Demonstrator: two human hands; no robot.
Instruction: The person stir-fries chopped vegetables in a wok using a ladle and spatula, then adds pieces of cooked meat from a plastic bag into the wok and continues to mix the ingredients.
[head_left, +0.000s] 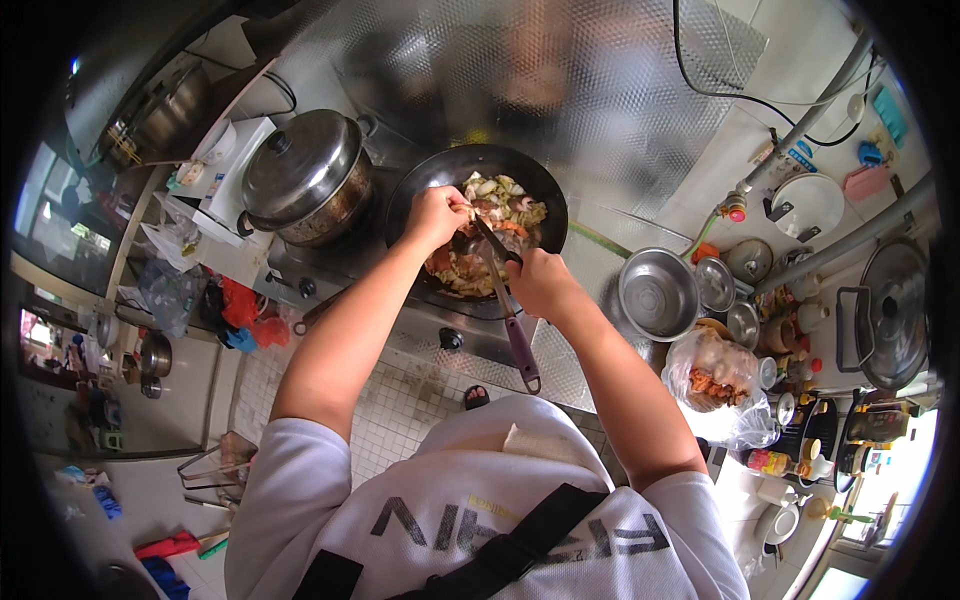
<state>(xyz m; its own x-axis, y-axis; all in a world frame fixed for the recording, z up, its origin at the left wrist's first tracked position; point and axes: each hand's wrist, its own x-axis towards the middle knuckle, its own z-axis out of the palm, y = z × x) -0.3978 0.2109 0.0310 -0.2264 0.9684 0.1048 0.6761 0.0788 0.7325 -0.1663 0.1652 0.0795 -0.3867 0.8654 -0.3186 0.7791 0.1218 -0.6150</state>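
A dark wok (551, 176) sits on the gas stove, with chopped vegetables and pieces of meat (517, 193) inside it. Over its left half, my left hand (435, 219) pinches a small pale piece of food. My right hand (536, 281) grips the black handle of a knife (491, 238), whose blade points up and left, its tip close to my left fingers. A spatula with a purple handle (521, 349) leans in the wok below the knife. Its handle sticks out over the stove's front edge, and its head is partly hidden among the food.
Left of the wok stands a lidded steel pot (304, 176). To the right are a metal bowl (658, 292) and a plastic bag of reddish-brown food (716, 375). Stove knobs (451, 338) line the front. A textured metal sheet (600, 97) covers the wall behind.
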